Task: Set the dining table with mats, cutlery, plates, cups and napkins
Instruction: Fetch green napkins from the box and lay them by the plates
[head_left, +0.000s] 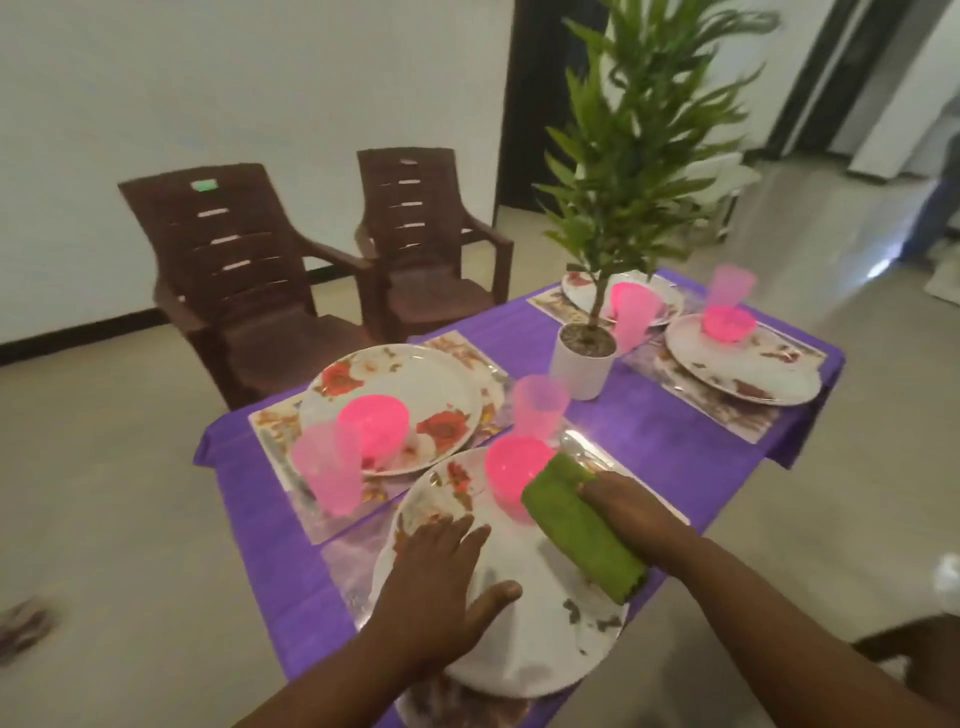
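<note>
Over on the left, two brown chairs (249, 270) stand back from the bench (675, 441), which wears a purple cover. Next in, the far-left setting: a floral plate (405, 379) on its mat, a pink bowl (374, 423) on it and a pink cup (327, 467) just beside. Now the action. The left hand (441, 577) lies flat on the near plate (545, 649), fingers (467, 535) straight and slightly spread, thumb out to the side, steadying the plate. The right hand (623, 499) grips the rolled green napkin (582, 530), fingers curled over its far side; their tips are hidden.

The napkin rests on the near plate's right part, its upper end touching, or nearly touching, the near pink bowl (514, 475). Its long axis runs diagonally, from the bowl end away and left, down towards the near right rim.

The risks, I'd say: a nudge from that upper end could slide the light bowl into the near pink cup (537, 405) behind it, and the roll could spring loose once released. To the right stand the potted plant (587, 358) and two more settings.
</note>
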